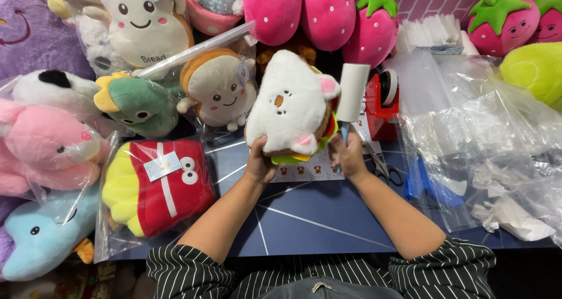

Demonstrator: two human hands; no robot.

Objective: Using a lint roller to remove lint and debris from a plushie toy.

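Note:
My left hand [259, 160] grips the lower edge of a white plush toy [291, 103] with pink ears, an orange nose and coloured burger-like layers at its side, held upright over the blue table [304, 217]. My right hand [349, 154] holds the handle of a white lint roller [353, 91], whose roll stands against the right side of the plush toy.
Bagged plush toys lie at left: a red and yellow fries toy [157, 185], a green one [139, 104], a toast toy [219, 88]. Pink strawberry plushes [328, 12] line the back. A red tape dispenser [381, 103], scissors [383, 169] and clear plastic bags [486, 135] are at right.

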